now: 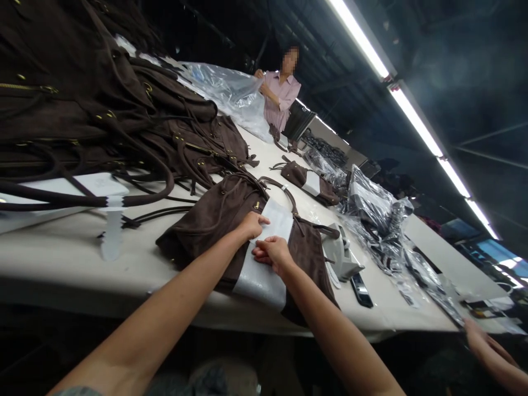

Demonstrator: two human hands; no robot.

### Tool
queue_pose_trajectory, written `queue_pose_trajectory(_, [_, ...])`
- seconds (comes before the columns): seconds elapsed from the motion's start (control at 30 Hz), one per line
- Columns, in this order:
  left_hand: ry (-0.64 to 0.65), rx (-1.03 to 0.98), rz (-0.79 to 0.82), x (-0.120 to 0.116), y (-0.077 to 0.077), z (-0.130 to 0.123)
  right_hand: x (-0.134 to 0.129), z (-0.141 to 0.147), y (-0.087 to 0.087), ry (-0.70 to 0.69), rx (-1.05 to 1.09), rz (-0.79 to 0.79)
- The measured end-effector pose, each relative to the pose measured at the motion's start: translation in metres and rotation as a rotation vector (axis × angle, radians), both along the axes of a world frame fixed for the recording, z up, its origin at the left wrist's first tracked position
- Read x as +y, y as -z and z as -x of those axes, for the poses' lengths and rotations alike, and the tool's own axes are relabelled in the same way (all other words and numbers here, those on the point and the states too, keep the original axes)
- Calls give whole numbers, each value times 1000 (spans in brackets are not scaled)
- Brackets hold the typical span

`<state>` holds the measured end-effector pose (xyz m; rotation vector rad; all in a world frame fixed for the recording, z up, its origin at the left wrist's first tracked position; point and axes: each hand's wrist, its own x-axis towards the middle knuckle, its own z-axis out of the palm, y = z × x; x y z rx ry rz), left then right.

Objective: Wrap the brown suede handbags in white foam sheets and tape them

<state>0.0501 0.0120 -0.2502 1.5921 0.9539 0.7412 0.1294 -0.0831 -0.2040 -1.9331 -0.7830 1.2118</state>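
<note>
A dark brown bag (206,220) lies at the front edge of the pale table, with a white band (264,280) wrapped around its middle. My left hand (251,225) rests on the band's left edge near a small gold zip pull, its index finger stretched across the white material. Just beside it, my right hand (272,252) has thumb and fingers pinched together at the band; what they hold, if anything, is too small to make out. The bag's handles lie behind the hands.
Brown bags (124,110) are piled at the left. A tape dispenser (344,256) and a phone (362,290) lie right of the bag. Another banded bag (295,175) and plastic-wrapped bags (371,201) sit beyond. A person (282,96) holds clear plastic; another person's hand (480,338) shows lower right.
</note>
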Motion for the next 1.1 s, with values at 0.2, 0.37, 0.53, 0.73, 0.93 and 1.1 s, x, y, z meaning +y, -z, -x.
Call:
queue_pose_trajectory(0.2, [40, 50, -50, 1, 0, 3, 3, -14, -1, -160, -78, 102])
queue_pose_trajectory(0.37, [49, 153, -172, -8, -4, 5, -13, -18, -2, -271, -135, 101])
queue_pose_trajectory(0.53, [-78, 215, -340, -18, 0, 3, -56, -24, -24, -503, -71, 36])
queue_pose_trajectory(0.73, [-262, 178, -556, -26, -11, 9, -127, -115, -47, -100, -586, -488])
queue_pose_trajectory(0.93, [-191, 124, -717, -101, -25, 31, -161, -209, 8, -15, -413, -134])
queue_pose_trajectory(1.1, [177, 511, -759, -170, -25, 28, -156, -191, 10, -38, 74, -142])
